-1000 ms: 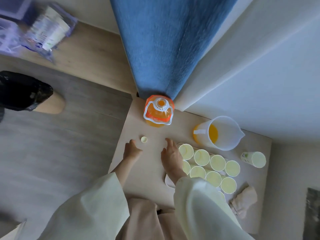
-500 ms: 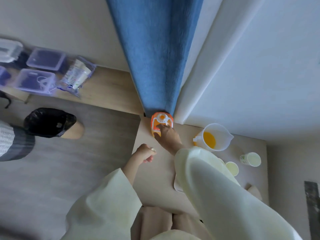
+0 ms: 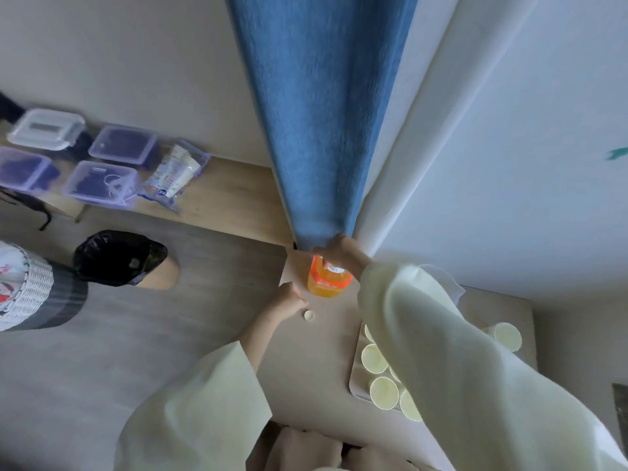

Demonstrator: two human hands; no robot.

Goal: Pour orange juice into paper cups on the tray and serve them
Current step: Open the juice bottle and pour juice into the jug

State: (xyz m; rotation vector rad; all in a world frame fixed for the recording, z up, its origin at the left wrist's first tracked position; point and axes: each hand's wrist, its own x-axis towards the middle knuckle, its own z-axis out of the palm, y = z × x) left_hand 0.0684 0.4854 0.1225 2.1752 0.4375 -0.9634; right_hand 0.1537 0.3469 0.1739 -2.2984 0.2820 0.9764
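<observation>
Juice, bright orange, fills the juice bottle (image 3: 326, 283). It stands upright at the far corner of the worktop (image 3: 323, 351), right at the foot of a blue curtain (image 3: 316, 130). A small round cap (image 3: 309, 315) lies on the worktop near it, so the bottle is most likely open.

The right hand (image 3: 339, 253) is on top of the bottle with its fingers curled round the top part. I cannot see if they hold the neck or a handle. The left hand (image 3: 288, 300) is apart from the bottle, just beside the cap. Its fingers are curled, and I cannot tell if they pinch anything.

The bottle looks big and quite full, so it is probably heavy. Its plastic sides may squash if squeezed hard, and the juice will slosh when it tips. A good way to hold it is one hand up at the top and the other low on its side.

Closer to the person, on the right, is the tray (image 3: 355, 379) with paper cups (image 3: 373, 358) on it. The wide right sleeve (image 3: 441, 368) hides many of them. I see no juice in the ones that show. Paper cups are light and can tip over easily. One more cup (image 3: 506, 336) stands off the tray, farther right.
</observation>
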